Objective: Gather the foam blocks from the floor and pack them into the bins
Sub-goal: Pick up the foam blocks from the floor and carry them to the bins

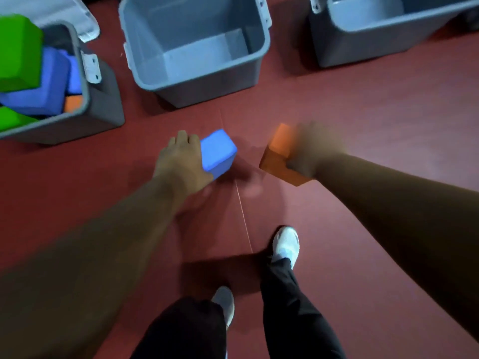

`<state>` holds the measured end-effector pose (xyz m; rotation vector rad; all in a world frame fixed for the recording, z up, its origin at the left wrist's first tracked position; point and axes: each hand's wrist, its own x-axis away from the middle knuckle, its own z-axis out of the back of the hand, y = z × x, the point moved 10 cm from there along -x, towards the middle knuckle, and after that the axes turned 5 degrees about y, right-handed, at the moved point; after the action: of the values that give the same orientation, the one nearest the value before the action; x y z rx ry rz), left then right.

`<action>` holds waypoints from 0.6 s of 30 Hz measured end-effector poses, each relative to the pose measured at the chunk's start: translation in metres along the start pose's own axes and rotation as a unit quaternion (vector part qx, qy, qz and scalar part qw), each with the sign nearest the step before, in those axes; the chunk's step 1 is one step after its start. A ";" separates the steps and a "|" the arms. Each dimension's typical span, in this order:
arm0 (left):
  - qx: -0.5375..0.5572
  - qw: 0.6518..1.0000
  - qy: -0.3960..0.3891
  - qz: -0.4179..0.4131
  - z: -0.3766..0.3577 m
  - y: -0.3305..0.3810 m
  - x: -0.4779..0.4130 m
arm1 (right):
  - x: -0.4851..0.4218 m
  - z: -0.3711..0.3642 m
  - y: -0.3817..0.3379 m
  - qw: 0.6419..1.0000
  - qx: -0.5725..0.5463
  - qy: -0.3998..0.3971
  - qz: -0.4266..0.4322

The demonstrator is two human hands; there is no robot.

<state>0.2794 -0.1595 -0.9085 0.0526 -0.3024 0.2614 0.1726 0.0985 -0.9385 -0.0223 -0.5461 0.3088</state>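
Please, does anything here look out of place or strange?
The left bin looks overfilled: a green block sticks up above its rim, while the middle bin beside it holds nothing. Otherwise nothing stands out.

Seen from above, a person stood on a dark red floor [375,120]. Their left hand [181,156] gripped a blue foam block [219,151]. Their right hand [313,149], blurred, gripped an orange foam block [278,156], apart from the blue one. Three grey bins stood beyond. The left bin [85,81] was piled with green blocks [18,47], blue blocks [46,84] and an orange piece [74,103]. The middle bin [197,81] showed its grey bottom. The right bin [363,47] was cut off by the frame. White shoes [286,242] showed below.
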 end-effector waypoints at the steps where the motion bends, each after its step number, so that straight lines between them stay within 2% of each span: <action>1: 0.004 1.000 0.004 0.010 0.010 -0.004 -0.012 | -0.016 0.019 -0.002 1.000 -0.002 0.006 0.004; 7: 0.079 0.993 0.046 0.076 0.075 -0.034 -0.105 | -0.112 0.122 -0.037 0.996 -0.020 0.071 0.048; 10: 0.128 0.978 0.112 0.123 0.114 -0.064 -0.154 | -0.157 0.167 -0.070 0.991 -0.046 0.110 0.065; 14: 0.186 0.947 0.184 0.187 0.159 -0.115 -0.217 | -0.223 0.215 -0.114 0.983 -0.130 0.121 0.038; 18: 0.158 0.950 0.169 0.212 0.173 -0.164 -0.280 | -0.288 0.242 -0.158 0.975 -0.182 0.123 -0.030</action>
<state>0.0148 -0.4022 -0.8297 0.2577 0.0768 0.7365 -0.1400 -0.1517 -0.8617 -0.3944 -0.3507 0.1406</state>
